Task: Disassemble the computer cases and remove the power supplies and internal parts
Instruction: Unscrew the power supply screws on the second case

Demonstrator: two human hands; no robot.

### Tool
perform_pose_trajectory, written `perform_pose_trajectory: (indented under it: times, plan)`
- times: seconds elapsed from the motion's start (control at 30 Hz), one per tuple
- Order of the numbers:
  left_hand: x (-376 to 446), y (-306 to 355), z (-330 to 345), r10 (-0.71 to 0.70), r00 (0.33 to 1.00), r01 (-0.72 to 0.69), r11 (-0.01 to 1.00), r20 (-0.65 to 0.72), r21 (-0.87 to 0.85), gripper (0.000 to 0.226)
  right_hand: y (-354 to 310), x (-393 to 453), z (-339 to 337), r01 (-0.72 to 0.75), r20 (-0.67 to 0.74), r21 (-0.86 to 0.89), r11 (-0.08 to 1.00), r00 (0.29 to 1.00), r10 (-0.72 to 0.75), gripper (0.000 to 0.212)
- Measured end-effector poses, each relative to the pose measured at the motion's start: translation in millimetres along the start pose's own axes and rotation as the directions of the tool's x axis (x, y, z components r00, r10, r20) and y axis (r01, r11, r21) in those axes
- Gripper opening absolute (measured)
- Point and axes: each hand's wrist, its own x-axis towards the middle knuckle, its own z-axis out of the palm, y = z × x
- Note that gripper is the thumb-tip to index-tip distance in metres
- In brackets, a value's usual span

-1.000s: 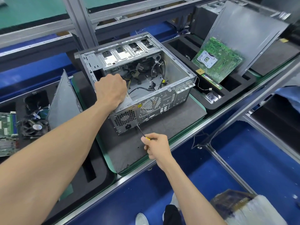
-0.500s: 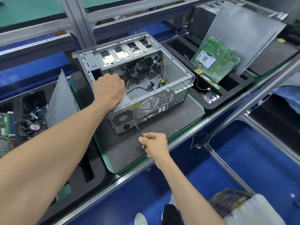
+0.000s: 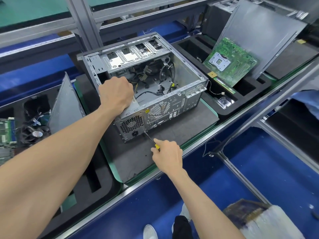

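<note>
An open grey computer case [image 3: 174, 104] lies on its side on a dark mat [image 3: 181, 128], its rear panel facing me. The power supply [image 3: 131, 124] sits in the near left corner, and loose cables [image 3: 165, 78] fill the inside. My left hand [image 3: 116, 95] is curled into a fist over the top of the power supply, gripping it at the case's edge. My right hand [image 3: 166, 156] grips a yellow-handled screwdriver [image 3: 151, 139]. Its tip touches the rear panel beside the power supply's socket.
A black foam tray [image 3: 214, 107] at the right holds a green motherboard [image 3: 229, 62] leaning on a grey side panel [image 3: 262, 31]. At the left stand another panel [image 3: 66, 104], a cooling fan [image 3: 32, 133] and a circuit board [image 3: 6, 133]. Aluminium frame rails [image 3: 241, 130] run along the bench's front edge.
The view has drifted slightly. My right hand has shifted a little on the screwdriver, whose tip stays at the rear panel. My left hand stays on the power supply.
</note>
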Motion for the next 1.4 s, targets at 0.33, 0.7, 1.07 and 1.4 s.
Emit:
perform_pose_trajectory:
  times: [0.33,0.7,1.07,1.4]
  plan:
    - [-1,2,0,-0.009,1.000,0.009,1.000,-0.008,-0.015,0.040,2,8,-7,-0.252,0.218,0.548,0.797,0.964,0.155,0.022]
    - [0,0,2,-0.005,1.000,0.005,1.000,0.006,-0.007,0.039,0,11,-12,-0.483,0.288,0.656,0.580,0.871,0.399,0.025]
    - [-1,1,0,-0.004,1.000,0.004,1.000,0.006,0.003,0.041,-5,-18,13,-0.013,-0.076,-0.024,1.000,0.997,0.011,0.025]
    - [-1,0,1,-0.003,1.000,0.003,1.000,0.000,-0.001,0.041,-3,-15,11,0.000,-0.104,0.024,1.000,0.995,0.002,0.021]
